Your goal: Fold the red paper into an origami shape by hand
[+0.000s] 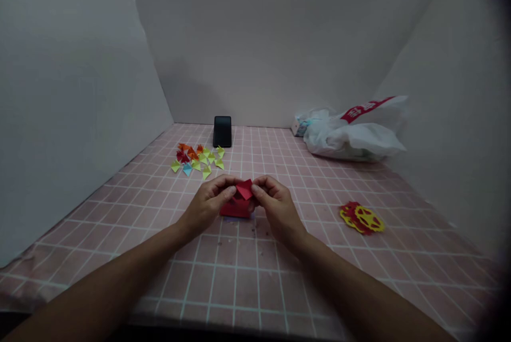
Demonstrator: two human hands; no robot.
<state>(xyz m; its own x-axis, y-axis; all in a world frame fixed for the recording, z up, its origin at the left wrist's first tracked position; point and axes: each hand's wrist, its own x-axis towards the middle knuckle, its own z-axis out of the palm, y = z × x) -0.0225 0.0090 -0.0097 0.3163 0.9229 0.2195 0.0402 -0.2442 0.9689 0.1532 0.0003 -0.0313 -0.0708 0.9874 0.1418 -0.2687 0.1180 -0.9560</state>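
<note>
Between both hands is a small piece of folded red paper [245, 189], raised a little above the table. My left hand [210, 199] pinches its left side, thumb in front. On the right edge, my right hand [275, 206] has a similar pinch with thumb and fingers. Directly below lies a stack of red paper sheets [235, 209], partly hidden by the hands, with a purplish edge showing under it. Farther off to the left, several small folded paper pieces [195, 165] in yellow, orange, red and blue lie in a loose group.
A dark phone [222, 131] rests near the back wall. At the back right are a white plastic bag [355, 137] and a small box [297, 126] beside it. Yellow and red cut-out shapes [362, 218] lie at the right. A pink checked cloth [215, 289] covers the table, walled on three sides.
</note>
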